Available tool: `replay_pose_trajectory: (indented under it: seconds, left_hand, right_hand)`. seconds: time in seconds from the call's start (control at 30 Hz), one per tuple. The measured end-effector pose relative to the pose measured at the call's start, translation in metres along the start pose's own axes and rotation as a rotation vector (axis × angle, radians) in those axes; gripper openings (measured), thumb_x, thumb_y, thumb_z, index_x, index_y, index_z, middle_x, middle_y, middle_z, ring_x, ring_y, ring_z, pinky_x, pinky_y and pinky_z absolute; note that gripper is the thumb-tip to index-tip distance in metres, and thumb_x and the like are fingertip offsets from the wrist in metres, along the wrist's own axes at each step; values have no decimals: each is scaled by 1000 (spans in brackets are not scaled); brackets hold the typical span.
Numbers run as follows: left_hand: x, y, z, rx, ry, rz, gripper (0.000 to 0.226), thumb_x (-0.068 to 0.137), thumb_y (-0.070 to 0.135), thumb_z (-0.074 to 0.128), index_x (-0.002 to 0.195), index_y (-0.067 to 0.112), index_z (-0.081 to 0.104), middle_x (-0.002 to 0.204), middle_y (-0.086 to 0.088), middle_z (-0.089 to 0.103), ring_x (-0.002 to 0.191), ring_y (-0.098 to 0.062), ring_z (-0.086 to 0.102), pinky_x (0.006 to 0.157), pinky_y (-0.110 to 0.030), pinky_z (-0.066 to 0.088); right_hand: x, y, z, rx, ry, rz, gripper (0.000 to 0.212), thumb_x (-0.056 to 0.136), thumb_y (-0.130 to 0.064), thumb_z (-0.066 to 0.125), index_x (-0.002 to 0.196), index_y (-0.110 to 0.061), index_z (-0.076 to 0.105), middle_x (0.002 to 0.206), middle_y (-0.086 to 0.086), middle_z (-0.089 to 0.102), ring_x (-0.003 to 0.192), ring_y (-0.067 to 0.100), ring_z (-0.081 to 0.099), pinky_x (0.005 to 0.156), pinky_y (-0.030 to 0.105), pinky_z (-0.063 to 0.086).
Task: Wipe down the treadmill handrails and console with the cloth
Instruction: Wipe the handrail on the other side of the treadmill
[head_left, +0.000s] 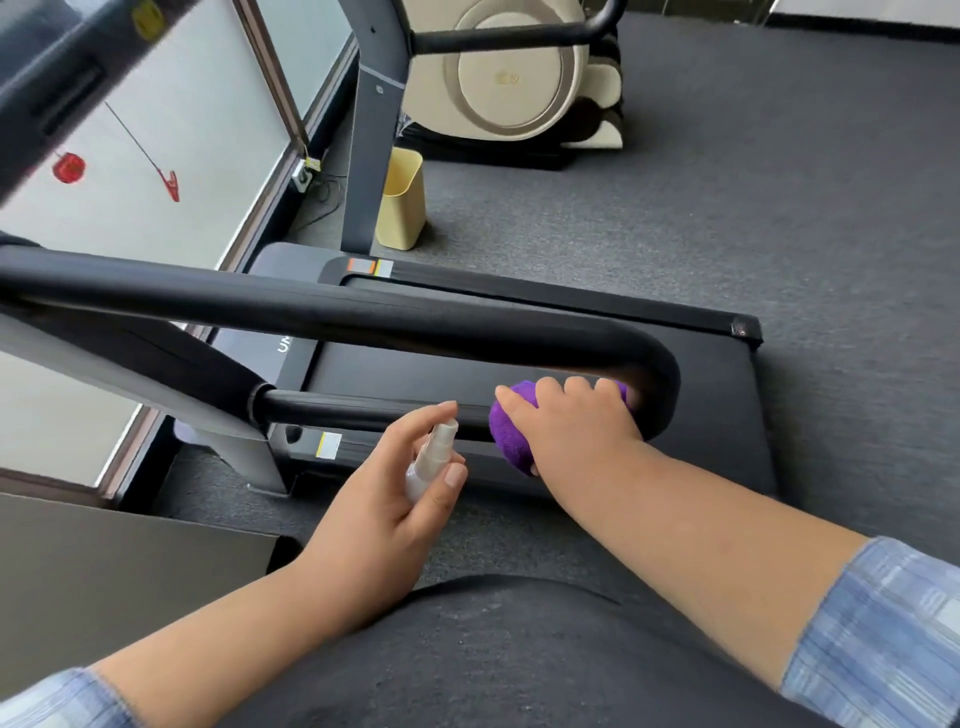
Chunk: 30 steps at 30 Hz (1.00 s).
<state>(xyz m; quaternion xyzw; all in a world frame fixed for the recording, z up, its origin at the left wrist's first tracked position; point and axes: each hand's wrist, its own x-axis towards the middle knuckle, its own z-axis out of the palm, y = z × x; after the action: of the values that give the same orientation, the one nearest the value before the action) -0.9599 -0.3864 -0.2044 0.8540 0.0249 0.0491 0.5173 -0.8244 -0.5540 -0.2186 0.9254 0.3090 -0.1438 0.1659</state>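
Cloth (511, 436) bunched under right hand (569, 421), gripped around handrail (363, 410); left hand (384, 499) nearby clasps spray bottle (428, 462)

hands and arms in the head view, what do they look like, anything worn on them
Both hands are bare: the left hand and the right hand show no gloves, rings or watch. The forearms are bare as well. The left sleeve and the right sleeve are pushed up toward the elbows, in a knit-looking fabric with blue and pale white streaks.
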Motion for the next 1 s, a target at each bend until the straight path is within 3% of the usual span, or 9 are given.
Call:
replay_pose_trajectory:
  seconds: [0.17,0.3,0.5,0.67,0.87,1.0]
  left_hand:
    - [-4,-2,-1,6,36,-18,42,88,54,49,127,62,36,99,13,63,88,-17,63,82,-37,53]
    - [-12,-7,-14,-5,75,-50,41,90,50,49,128,60,36,96,12,62,83,-16,63,79,-29,52]
    - [-23,-18,-35,-48,78,-81,46,94,32,53,124,63,37,95,8,61,73,-20,60,74,-29,52]
    - [-38,-39,-59,-36,102,-137,41,89,50,51,126,62,36,97,15,63,82,-14,63,78,-33,53]
    - [-62,-68,-96,-1,155,-161,41,89,53,50,125,64,36,101,17,62,80,-16,66,76,-33,55]
    - [-76,-85,-122,26,196,-182,41,88,53,51,126,63,37,99,17,64,85,-9,66,79,-30,53]
  right_hand:
    - [7,-8,7,2,32,-42,94,93,-67,47,157,-26,-8,142,17,39,114,37,51,85,46,42]
    - [14,-14,12,23,122,-113,92,92,-73,38,158,-22,-3,134,12,46,106,32,54,75,40,43]
    - [34,-47,4,-6,159,-163,91,90,-75,38,157,-22,5,133,10,48,105,30,56,74,39,46]
    - [62,-96,-8,4,196,-179,90,90,-74,41,157,-21,9,131,10,49,104,29,57,75,39,46]
    - [87,-150,-18,-25,234,-184,87,91,-71,45,155,-21,14,133,10,48,102,30,56,73,38,41]
    - [103,-185,-28,-25,250,-180,88,92,-69,47,156,-20,12,132,10,47,103,29,55,73,39,39]
